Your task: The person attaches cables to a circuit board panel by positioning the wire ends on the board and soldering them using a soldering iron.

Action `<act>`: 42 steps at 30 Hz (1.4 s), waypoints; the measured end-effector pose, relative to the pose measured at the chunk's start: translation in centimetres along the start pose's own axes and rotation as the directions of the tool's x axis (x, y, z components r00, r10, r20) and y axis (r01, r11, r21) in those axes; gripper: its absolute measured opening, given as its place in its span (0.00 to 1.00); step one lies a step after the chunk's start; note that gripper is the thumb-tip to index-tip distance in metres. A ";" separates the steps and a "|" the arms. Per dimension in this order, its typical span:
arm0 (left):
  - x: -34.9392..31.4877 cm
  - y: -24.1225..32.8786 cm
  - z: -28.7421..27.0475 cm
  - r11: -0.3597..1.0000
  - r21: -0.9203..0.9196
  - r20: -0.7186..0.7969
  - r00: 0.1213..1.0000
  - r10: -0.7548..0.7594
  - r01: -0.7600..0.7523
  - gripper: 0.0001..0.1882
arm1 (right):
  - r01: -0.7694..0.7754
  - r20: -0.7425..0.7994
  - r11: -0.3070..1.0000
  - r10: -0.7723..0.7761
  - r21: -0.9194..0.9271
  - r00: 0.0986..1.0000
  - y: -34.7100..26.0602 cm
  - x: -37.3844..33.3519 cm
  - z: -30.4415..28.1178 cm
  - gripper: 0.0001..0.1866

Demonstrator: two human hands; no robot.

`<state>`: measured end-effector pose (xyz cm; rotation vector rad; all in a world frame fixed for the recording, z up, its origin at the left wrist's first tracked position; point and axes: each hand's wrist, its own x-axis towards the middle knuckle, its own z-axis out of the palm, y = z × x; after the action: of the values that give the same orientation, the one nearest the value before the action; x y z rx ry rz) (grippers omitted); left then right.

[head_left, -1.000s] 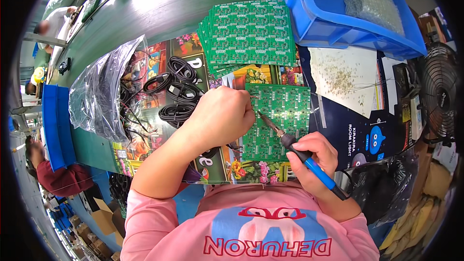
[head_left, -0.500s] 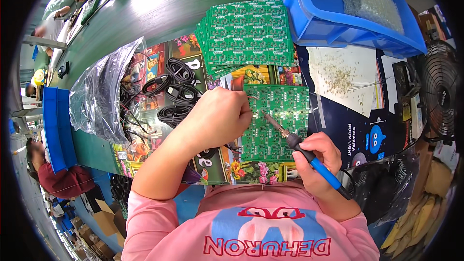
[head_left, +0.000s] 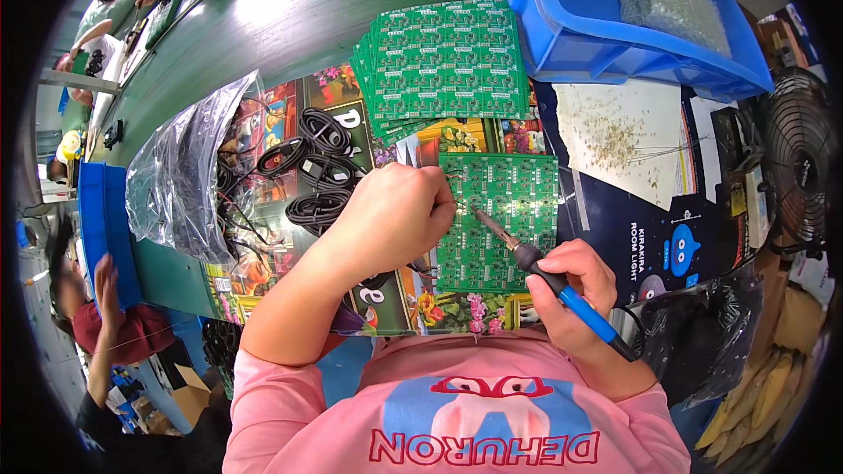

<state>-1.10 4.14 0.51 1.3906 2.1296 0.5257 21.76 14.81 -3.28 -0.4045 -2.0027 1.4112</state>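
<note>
Soldering iron over a circuit-board panel, hemmed in on most sides

The green circuit-board panel lies on the flowered printed sheet, a strip of which separates it from the near edge of the surface. The right hand grips the blue-handled soldering iron, its tip at the panel's left half. The left hand is curled narrow at the panel's left edge; whether it pinches anything I cannot tell.

Beyond the panel's far edge, a slim gap leads to the stacked circuit-board panels. Coiled black cables crowd the left hand's outer side, with a clear plastic bag further left. A white paper sheet sits just right of the panel, below the blue bin. The widest room is the green stretch beyond the cables.
</note>
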 end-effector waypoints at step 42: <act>0.1 0.0 0.3 1.000 0.017 -0.020 1.000 0.003 -0.003 0.05 | -0.013 -0.049 1.000 0.013 0.004 0.999 0.5 -0.4 0.1 0.14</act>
<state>-0.96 4.30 0.29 1.4036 2.1524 0.5263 21.95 14.74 -3.93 -0.4470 -1.9612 1.3993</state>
